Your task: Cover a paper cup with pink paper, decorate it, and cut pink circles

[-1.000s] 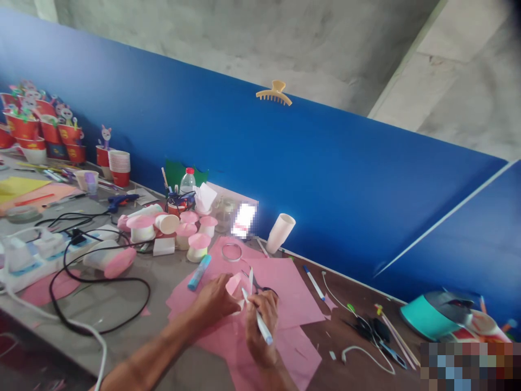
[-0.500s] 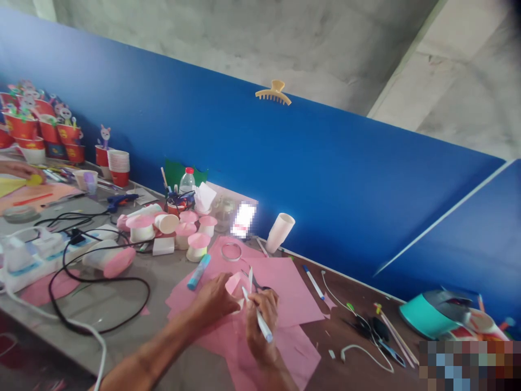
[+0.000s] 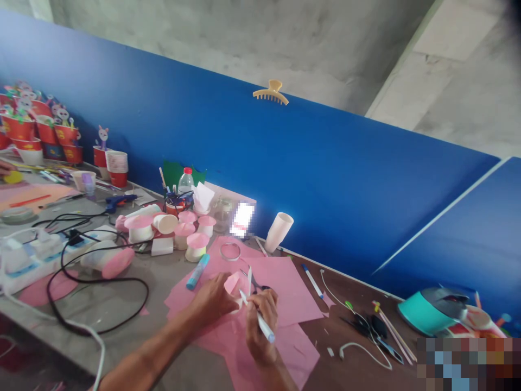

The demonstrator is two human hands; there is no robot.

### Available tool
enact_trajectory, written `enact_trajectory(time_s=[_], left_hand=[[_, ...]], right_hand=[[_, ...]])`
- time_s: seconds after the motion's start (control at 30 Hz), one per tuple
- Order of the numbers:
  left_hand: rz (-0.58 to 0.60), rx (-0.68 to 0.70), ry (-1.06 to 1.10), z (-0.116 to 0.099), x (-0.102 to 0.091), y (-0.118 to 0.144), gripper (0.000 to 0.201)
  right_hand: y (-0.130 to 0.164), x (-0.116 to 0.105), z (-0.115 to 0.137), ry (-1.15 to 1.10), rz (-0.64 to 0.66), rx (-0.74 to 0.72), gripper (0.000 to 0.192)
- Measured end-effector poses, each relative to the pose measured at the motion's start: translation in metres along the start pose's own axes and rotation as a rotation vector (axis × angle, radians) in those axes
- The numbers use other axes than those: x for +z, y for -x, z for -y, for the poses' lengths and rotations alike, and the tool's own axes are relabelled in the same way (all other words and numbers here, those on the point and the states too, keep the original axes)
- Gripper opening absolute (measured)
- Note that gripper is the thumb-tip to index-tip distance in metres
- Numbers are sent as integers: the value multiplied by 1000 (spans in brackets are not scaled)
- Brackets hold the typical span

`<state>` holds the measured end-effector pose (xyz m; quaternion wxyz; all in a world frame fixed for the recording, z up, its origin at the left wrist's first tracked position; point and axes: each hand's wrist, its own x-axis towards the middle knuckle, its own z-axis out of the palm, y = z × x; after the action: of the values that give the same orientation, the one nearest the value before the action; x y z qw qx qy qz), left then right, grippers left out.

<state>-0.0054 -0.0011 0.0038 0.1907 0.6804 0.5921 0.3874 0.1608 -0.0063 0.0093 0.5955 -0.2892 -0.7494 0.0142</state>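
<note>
The small pink-topped cup (image 3: 234, 288) sits on the pink paper sheet (image 3: 285, 290) near the table's front edge, the left hand (image 3: 214, 298) curled around its left side, the right hand (image 3: 260, 320) closed on a white pen (image 3: 257, 317) whose tip meets it. If that light cup rolls under the pen's push the line could smear — and the scissors (image 3: 254, 282) lying just beyond lie close to the fingers.

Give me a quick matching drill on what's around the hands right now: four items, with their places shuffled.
Items:
1. white pen
2. glue stick
3. hair claw
4. white cup

Places:
A. leaning against the blue wall
B. on top of the blue wall's edge
C. held in the right hand
D. lying at the far left edge of the pink paper, beyond the left hand

Pairs: 1-C, 2-D, 3-B, 4-A
</note>
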Motion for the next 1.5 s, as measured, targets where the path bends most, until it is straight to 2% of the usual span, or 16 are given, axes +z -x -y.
enact_trajectory(time_s=[0.1, 0.33, 0.87, 1.1, 1.5], left_hand=[[67, -24, -29, -2, -2, 0, 58], [88, -38, -40, -2, -3, -1, 61], [48, -13, -51, 10, 7, -2, 63], [76, -40, -37, 16, 11, -1, 75], [126, -83, -95, -3, -2, -2, 40]], right_hand=[[1, 0, -1, 14, -3, -2, 20], [-2, 2, 1, 33, -22, -3, 21], [0, 1, -3, 48, 0, -7, 18], [-1, 2, 0, 36, 8, -32, 19], [-1, 2, 0, 46, 2, -11, 19]])
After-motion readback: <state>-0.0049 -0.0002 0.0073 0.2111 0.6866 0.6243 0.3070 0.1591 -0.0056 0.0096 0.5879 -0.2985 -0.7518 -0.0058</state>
